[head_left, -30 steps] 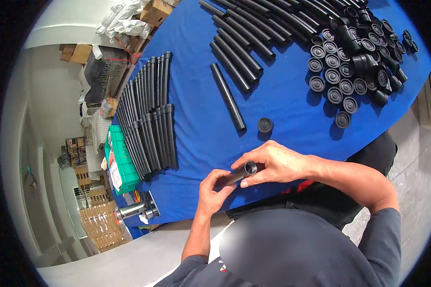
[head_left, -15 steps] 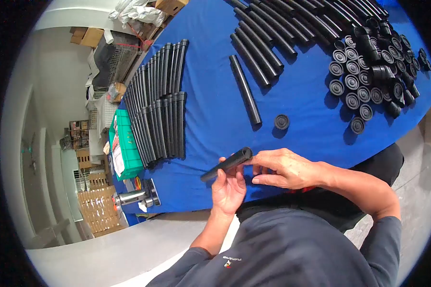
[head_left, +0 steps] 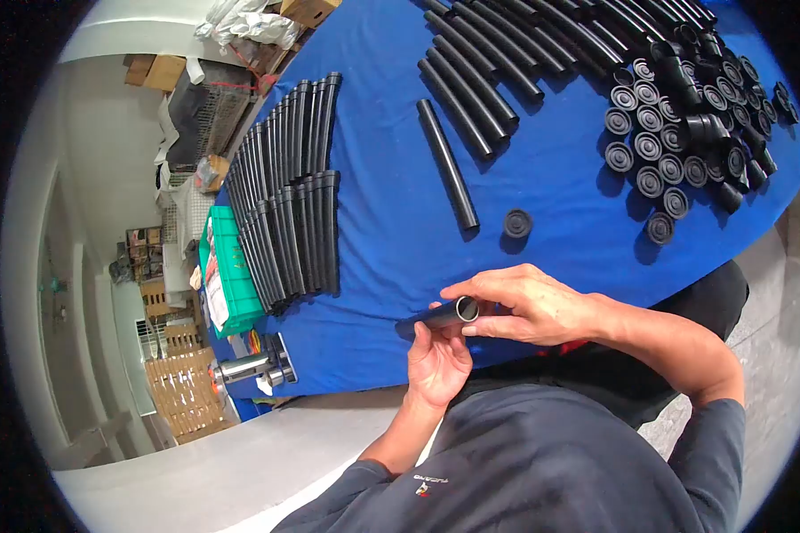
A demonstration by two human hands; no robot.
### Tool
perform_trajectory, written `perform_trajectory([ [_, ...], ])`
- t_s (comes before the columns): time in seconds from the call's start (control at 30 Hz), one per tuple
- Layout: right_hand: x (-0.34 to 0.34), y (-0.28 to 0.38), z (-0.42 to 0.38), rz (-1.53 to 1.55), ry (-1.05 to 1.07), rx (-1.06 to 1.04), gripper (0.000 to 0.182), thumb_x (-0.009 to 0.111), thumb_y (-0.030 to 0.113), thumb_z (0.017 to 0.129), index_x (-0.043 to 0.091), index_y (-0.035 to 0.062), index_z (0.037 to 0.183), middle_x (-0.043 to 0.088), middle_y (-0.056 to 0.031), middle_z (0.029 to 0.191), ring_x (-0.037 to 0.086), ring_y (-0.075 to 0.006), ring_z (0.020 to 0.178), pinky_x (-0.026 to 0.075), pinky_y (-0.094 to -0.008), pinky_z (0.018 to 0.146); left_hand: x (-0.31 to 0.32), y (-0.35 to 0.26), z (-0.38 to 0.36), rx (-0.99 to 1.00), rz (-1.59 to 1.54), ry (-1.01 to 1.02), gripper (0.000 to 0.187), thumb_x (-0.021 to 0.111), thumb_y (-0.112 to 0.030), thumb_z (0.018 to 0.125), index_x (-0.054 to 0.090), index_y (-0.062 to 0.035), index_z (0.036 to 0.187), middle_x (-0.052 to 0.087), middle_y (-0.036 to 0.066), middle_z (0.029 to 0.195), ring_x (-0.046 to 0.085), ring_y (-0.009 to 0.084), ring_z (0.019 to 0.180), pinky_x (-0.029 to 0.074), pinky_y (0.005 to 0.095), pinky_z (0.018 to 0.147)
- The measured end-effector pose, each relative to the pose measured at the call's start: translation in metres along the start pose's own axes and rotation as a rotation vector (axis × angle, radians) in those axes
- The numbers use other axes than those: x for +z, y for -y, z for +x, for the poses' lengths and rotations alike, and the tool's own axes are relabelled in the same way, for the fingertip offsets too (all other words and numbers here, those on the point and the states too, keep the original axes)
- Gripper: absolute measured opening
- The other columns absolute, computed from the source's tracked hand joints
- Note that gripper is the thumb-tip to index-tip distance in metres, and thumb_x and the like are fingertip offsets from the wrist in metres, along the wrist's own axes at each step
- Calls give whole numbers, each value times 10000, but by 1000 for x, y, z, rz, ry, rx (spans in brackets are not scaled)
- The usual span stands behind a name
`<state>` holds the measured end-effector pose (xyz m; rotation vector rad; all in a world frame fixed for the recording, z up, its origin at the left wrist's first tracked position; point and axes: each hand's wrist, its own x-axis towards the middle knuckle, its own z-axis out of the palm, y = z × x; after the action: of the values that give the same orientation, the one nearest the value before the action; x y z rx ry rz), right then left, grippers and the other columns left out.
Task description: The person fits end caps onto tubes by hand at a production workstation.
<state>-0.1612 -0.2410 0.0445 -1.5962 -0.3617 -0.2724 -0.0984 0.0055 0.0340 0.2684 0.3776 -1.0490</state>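
Observation:
A black tube (head_left: 437, 318) is held over the near edge of the blue table, its open round end turned toward me. My left hand (head_left: 440, 366) is closed around it from below, with the thumb along its side. At the open end, my right hand (head_left: 538, 306) has its fingers over the top and its thumb near the rim, closed on the tube. Beyond my hands, a round black ringed cap (head_left: 517, 224) lies alone. A single loose black tube (head_left: 447, 164) rests to the cap's left.
Two rows of black tubes with collared ends (head_left: 298, 235) lie at left beside a green bin (head_left: 238, 271). More tubes (head_left: 498, 53) cover the far side. Many black caps (head_left: 649, 182) are heaped at right. A metal device (head_left: 249, 366) stands at the near left corner.
The held tube has swung so its open end faces me more and sits slightly lower. My right hand's fingers have moved left over the tube's end.

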Motion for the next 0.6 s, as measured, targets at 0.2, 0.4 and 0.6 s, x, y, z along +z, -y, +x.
perform_trajectory([
  [0.2, -4, 3, 0, 1, 26, 17, 435, 682, 206, 940, 606, 6, 1319, 694, -203, 1108, 681, -378, 1032, 541, -446, 891, 6, 4, 6, -31, 163, 40, 427, 746, -321, 931, 652, -125, 1299, 638, 76, 1382, 591, 231, 1294, 544, 391, 1041],
  [0.4, -12, 7, -1, -437, 0, -53, 466, 725, 280, 894, 615, 50, 1284, 626, -125, 934, 680, -317, 872, 554, -434, 703, -6, -9, 30, 109, 251, 136, 352, 731, -215, 939, 657, -135, 1275, 649, 131, 1348, 571, 288, 1304, 451, 463, 1114],
  [0.6, -31, 6, 6, -1013, -213, -80, 625, 797, 325, 783, 591, -14, 1266, 557, -113, 1029, 582, -253, 898, 526, -362, 697, 1, -46, 56, 205, 311, 219, 331, 641, -142, 994, 585, -129, 1320, 547, 274, 1430, 573, 425, 1296, 560, 529, 1032],
])
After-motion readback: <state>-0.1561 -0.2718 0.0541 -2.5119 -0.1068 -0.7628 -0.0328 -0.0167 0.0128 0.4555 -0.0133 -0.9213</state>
